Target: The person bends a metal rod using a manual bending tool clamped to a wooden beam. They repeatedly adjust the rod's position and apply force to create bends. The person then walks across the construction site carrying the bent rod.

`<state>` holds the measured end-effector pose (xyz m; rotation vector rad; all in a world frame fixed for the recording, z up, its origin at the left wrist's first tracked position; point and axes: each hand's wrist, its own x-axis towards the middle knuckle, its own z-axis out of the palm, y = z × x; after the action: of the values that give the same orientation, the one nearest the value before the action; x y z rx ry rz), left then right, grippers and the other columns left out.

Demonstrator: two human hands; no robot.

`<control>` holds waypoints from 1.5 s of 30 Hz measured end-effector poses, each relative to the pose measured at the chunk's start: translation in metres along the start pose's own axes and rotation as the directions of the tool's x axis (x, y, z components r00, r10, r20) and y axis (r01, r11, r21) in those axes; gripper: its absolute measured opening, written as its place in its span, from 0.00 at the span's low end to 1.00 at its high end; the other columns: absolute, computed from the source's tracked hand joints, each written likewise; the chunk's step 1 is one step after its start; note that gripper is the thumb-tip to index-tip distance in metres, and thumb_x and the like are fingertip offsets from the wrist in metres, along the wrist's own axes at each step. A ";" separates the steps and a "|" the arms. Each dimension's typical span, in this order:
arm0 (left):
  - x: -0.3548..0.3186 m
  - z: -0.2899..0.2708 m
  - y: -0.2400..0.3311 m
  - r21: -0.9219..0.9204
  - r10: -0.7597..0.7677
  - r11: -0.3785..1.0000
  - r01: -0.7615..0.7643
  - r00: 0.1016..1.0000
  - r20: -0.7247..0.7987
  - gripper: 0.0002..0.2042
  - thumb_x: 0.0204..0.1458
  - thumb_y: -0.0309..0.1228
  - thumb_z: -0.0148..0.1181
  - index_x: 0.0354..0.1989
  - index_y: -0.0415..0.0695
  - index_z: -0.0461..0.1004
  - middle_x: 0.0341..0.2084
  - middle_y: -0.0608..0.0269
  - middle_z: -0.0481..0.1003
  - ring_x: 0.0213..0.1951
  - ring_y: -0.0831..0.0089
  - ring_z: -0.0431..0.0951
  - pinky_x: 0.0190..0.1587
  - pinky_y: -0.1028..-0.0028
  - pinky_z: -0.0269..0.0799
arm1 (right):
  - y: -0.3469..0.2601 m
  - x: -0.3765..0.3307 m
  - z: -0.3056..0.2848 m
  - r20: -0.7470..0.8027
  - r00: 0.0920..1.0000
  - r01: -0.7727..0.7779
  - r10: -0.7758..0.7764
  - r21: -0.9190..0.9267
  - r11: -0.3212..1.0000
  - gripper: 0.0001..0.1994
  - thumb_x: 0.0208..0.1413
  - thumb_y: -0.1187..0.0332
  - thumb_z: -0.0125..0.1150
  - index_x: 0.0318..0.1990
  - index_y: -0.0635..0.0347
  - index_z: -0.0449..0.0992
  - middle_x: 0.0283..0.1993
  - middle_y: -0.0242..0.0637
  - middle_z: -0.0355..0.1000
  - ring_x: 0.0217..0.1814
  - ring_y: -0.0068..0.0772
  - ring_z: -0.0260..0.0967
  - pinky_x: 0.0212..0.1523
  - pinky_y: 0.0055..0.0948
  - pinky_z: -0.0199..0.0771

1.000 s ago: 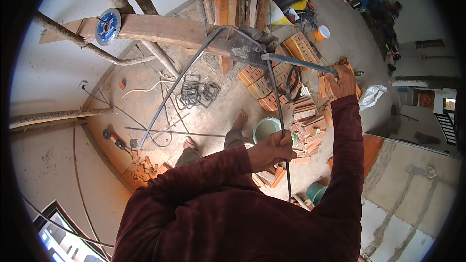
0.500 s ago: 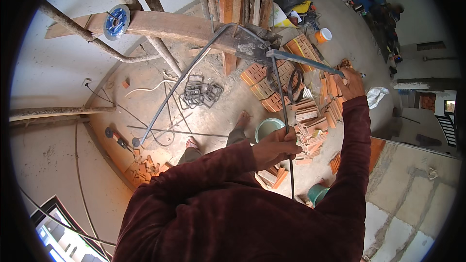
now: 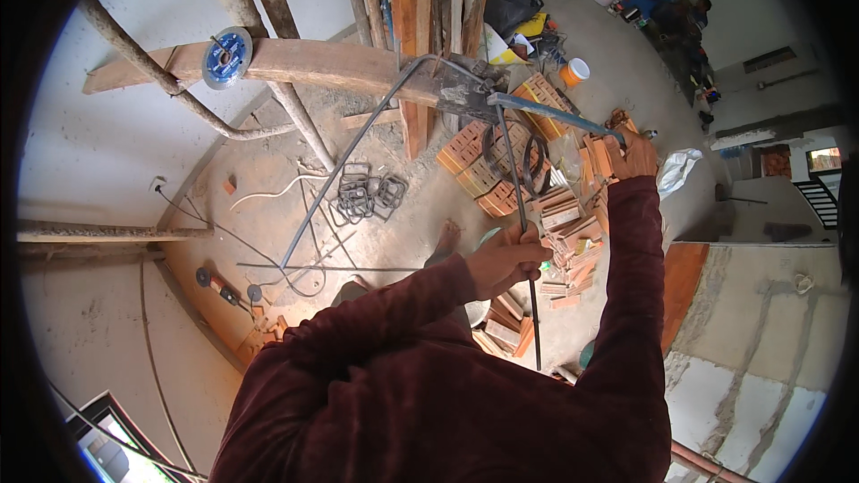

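My left hand (image 3: 503, 261) is closed around a thin dark steel rod (image 3: 512, 161). The rod runs up to a dark block (image 3: 458, 94) at the right end of a wooden plank (image 3: 340, 64). There it bends, and its other leg slopes down to the left. My right hand (image 3: 633, 157) grips the near end of a blue-grey metal bar (image 3: 559, 113), whose far end meets the rod at the block. A blue cutting disc (image 3: 227, 57) sits on the plank's left part. Below the plank, several bent steel loops (image 3: 362, 193) lie on the floor.
Stacked bricks (image 3: 470, 156) and broken tile pieces (image 3: 564, 224) lie beyond my hands. Wooden posts (image 3: 412, 0) stand behind the plank. An angle grinder (image 3: 219, 286) rests at the left wall. An orange-white bucket (image 3: 574, 72) stands at the back; people work farther off.
The view has shifted slightly, and my feet and the green bucket are more hidden. The sloping leg's free end appears farther right. Both hands keep their grips.
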<state>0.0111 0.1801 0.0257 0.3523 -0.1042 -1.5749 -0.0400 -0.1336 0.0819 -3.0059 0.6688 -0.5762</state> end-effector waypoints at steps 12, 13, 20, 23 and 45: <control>-0.059 -0.042 0.051 0.245 -0.162 0.957 0.157 0.987 -0.001 0.10 0.54 0.23 0.55 0.26 0.52 0.62 0.17 0.77 0.59 0.19 0.85 0.63 0.25 0.77 0.64 | -0.051 -0.094 0.015 -0.241 0.951 -0.253 0.195 -0.242 0.937 0.23 0.51 0.42 0.56 0.41 0.52 0.78 0.28 0.41 0.73 0.29 0.47 0.72 0.33 0.40 0.71; -0.058 -0.042 0.052 0.368 -0.110 0.923 0.113 0.993 -0.030 0.08 0.55 0.25 0.54 0.27 0.51 0.63 0.17 0.77 0.59 0.19 0.85 0.62 0.24 0.78 0.64 | -0.039 -0.102 0.026 -0.392 0.920 -0.129 -0.001 -0.305 0.943 0.22 0.52 0.44 0.56 0.44 0.50 0.78 0.33 0.41 0.75 0.32 0.46 0.72 0.35 0.40 0.72; -0.063 -0.041 0.032 0.071 0.039 0.997 -0.036 0.998 -0.040 0.13 0.61 0.43 0.49 0.33 0.47 0.66 0.18 0.77 0.60 0.21 0.82 0.63 0.26 0.78 0.65 | -0.060 -0.072 0.006 0.060 0.880 -0.439 0.471 -0.279 0.854 0.33 0.50 0.32 0.46 0.47 0.50 0.77 0.40 0.52 0.75 0.46 0.50 0.73 0.44 0.44 0.71; -0.091 -0.037 -0.007 0.147 -0.086 0.986 0.085 0.996 0.002 0.20 0.60 0.53 0.41 0.32 0.49 0.65 0.18 0.76 0.60 0.23 0.81 0.63 0.29 0.79 0.63 | -0.039 -0.083 0.007 0.012 0.931 -0.352 0.366 -0.241 0.904 0.33 0.53 0.34 0.43 0.41 0.56 0.78 0.33 0.53 0.75 0.40 0.55 0.72 0.41 0.46 0.70; -0.129 -0.026 -0.034 -0.028 -0.181 0.983 0.180 0.981 -0.073 0.18 0.64 0.44 0.39 0.22 0.52 0.52 0.17 0.76 0.48 0.19 0.82 0.47 0.22 0.78 0.45 | -0.004 -0.033 0.018 0.128 0.983 -0.148 0.128 0.160 0.976 0.30 0.54 0.38 0.52 0.25 0.61 0.73 0.14 0.37 0.60 0.17 0.34 0.60 0.22 0.34 0.59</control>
<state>-0.0149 0.3132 0.0119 0.4129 0.0030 -1.7386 -0.0596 -0.1174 0.0544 -2.7831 0.7717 -0.4234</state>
